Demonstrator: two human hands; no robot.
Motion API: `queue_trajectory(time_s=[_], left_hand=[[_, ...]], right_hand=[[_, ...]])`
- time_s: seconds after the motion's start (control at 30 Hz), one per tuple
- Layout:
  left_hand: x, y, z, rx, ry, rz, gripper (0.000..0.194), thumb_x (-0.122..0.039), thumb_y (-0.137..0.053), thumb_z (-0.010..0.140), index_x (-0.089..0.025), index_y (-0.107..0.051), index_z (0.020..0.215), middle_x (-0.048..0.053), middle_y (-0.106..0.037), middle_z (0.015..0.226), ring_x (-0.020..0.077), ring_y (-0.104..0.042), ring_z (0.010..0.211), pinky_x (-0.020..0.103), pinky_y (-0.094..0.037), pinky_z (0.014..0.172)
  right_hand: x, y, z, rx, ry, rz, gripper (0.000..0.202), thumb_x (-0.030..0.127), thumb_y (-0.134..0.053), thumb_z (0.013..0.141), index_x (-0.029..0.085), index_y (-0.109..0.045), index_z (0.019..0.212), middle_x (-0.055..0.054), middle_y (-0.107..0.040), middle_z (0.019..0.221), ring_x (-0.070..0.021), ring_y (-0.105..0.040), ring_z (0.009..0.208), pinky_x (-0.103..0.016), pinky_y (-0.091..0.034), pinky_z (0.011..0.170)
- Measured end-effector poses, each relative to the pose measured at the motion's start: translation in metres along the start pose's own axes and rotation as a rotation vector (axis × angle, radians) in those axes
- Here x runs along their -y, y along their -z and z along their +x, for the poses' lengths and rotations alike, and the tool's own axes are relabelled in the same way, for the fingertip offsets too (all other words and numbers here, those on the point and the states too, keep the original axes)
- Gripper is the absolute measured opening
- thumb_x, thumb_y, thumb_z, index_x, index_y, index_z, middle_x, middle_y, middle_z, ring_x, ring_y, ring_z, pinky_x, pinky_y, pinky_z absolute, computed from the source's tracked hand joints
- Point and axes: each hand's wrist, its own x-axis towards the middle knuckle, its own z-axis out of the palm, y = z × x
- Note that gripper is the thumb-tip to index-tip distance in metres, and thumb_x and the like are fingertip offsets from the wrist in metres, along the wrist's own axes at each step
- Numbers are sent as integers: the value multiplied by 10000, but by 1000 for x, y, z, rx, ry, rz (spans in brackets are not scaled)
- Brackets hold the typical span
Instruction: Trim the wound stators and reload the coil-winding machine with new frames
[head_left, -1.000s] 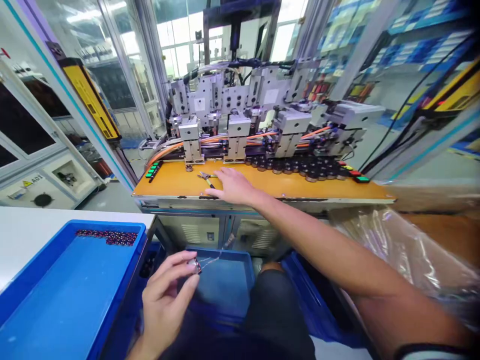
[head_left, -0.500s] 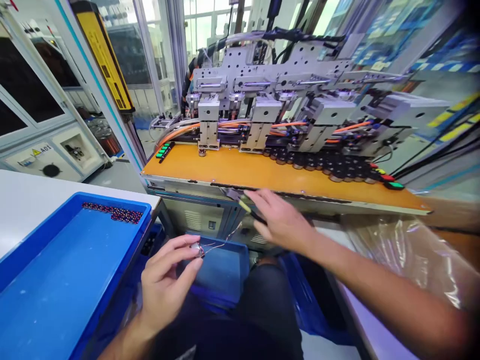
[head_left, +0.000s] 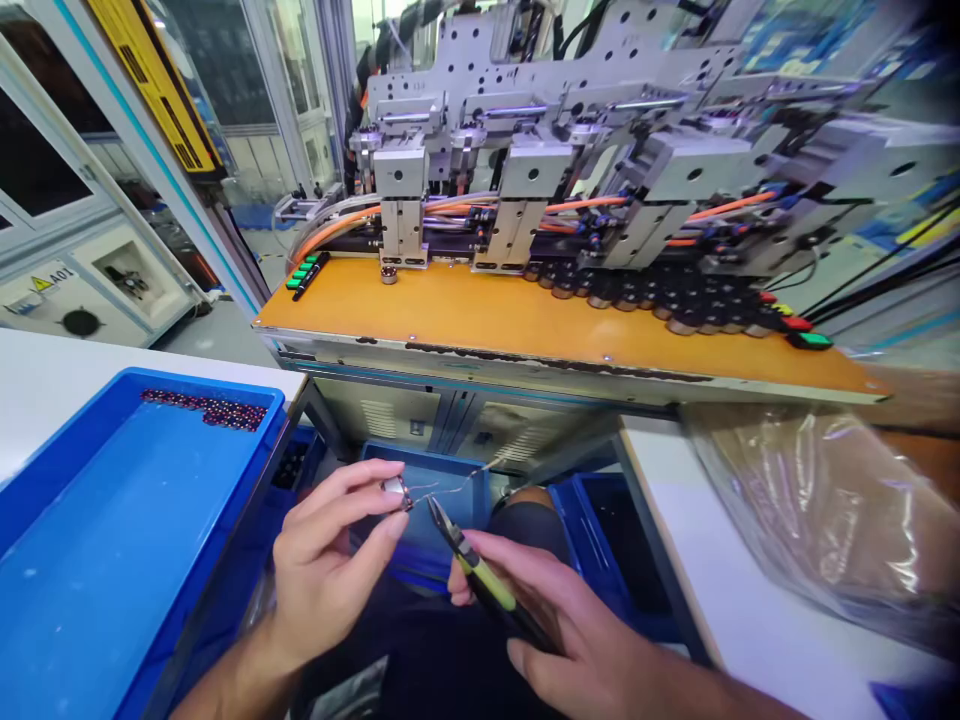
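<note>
My left hand pinches a small round metal part between thumb and fingers. Thin twisted wires trail from that part toward the upper right. In my right hand are pliers with black and yellow-green handles. Their jaws point up and left, close to the wires just right of the metal part; whether they touch the wires I cannot tell.
A blue tray holding rows of small parts lies at left. Ahead, a machine stands over an orange worktop bearing many dark round parts. Plastic wrap covers the right table. A blue bin sits below.
My right hand has come down and back from the orange worktop's edge, bringing the pliers beside the wires. My left hand still holds the metal part. The camera view has tilted down slightly.
</note>
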Motion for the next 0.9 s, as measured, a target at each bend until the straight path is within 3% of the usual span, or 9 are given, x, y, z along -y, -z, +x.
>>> queue_trajectory(time_s=[0.13, 0.33, 0.57, 0.9], left_hand=[[0, 2, -2, 5, -1, -5, 394, 34, -680, 769, -239, -721, 1050, 45, -714, 1153, 181, -686, 1038, 297, -576, 883], [2, 3, -4, 22, 17, -3, 415, 40, -677, 769, -249, -719, 1065, 44, -708, 1163, 182, -681, 1050, 302, -572, 893], [4, 3, -4, 25, 28, -10, 412, 43, -678, 767, -247, -722, 1056, 52, -709, 1157, 193, -685, 1042, 320, -578, 892], [3, 3, -3, 33, 28, -14, 397, 47, -675, 768, -235, -723, 1044, 51, -710, 1145, 181, -684, 1036, 303, -570, 900]], right_hand=[[-1, 1, 4, -16, 25, -21, 879, -65, -468, 733, 379, -319, 1477, -86, -575, 1248, -228, -570, 1188, -438, -473, 999], [3, -4, 13, -32, 67, 54, 794, -40, -490, 772, 339, -380, 1460, -85, -587, 1137, -174, -614, 1003, -386, -523, 919], [9, -4, 16, -48, -24, 86, 585, 94, -554, 849, 233, -453, 1408, -87, -589, 1019, -138, -586, 833, -340, -544, 799], [12, -7, 24, -59, -114, -59, 518, 100, -565, 816, 185, -560, 1327, -29, -573, 814, -118, -524, 700, -264, -497, 677]])
